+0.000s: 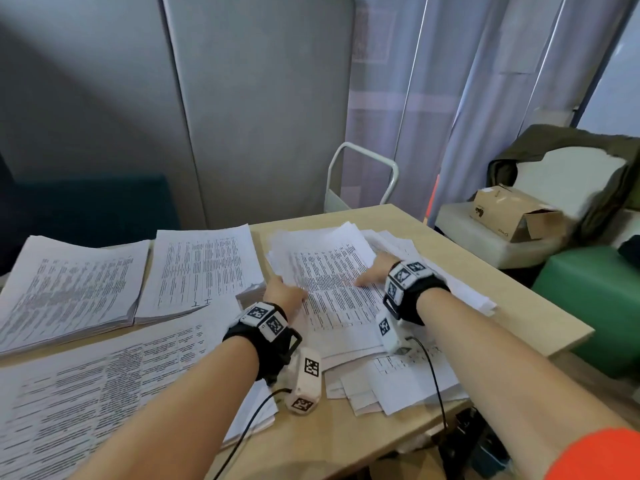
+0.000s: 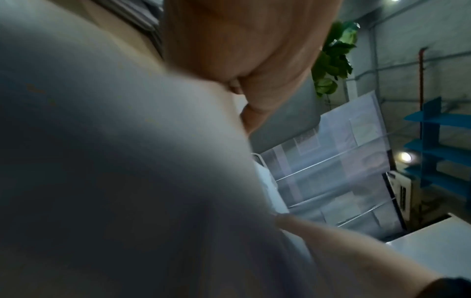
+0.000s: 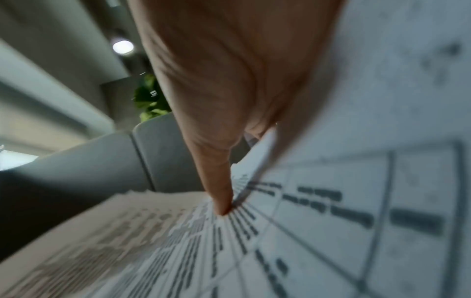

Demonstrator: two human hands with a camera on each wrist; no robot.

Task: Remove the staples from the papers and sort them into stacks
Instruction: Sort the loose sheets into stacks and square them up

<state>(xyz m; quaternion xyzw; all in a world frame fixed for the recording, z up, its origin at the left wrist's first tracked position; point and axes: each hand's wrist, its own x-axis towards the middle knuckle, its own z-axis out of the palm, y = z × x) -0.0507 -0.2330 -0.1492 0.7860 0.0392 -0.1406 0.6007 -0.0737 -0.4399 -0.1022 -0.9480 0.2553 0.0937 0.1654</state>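
Printed papers cover the wooden table (image 1: 512,306). Two neat stacks lie at the back left (image 1: 69,289) and back middle (image 1: 204,268), and a wide stack lies at the front left (image 1: 104,393). A loose, messy pile (image 1: 398,379) sits on the right. My left hand (image 1: 285,291) pinches the left edge of that pile's top sheets (image 1: 332,289), thumb on top. My right hand (image 1: 372,273) holds their right side. Its thumb (image 3: 221,197) presses on the print, and the paper (image 3: 382,80) hides its fingers. In the left wrist view, blurred paper (image 2: 114,161) fills the frame below my curled left hand (image 2: 242,60). No staple shows.
Grey partition panels (image 1: 242,116) stand behind the table, with a white metal chair frame (image 1: 360,174) at its far edge. Beyond the right edge are a cardboard box (image 1: 512,213) on a pale cushion and a green seat (image 1: 595,299). Black camera cables (image 1: 434,375) hang off the front edge.
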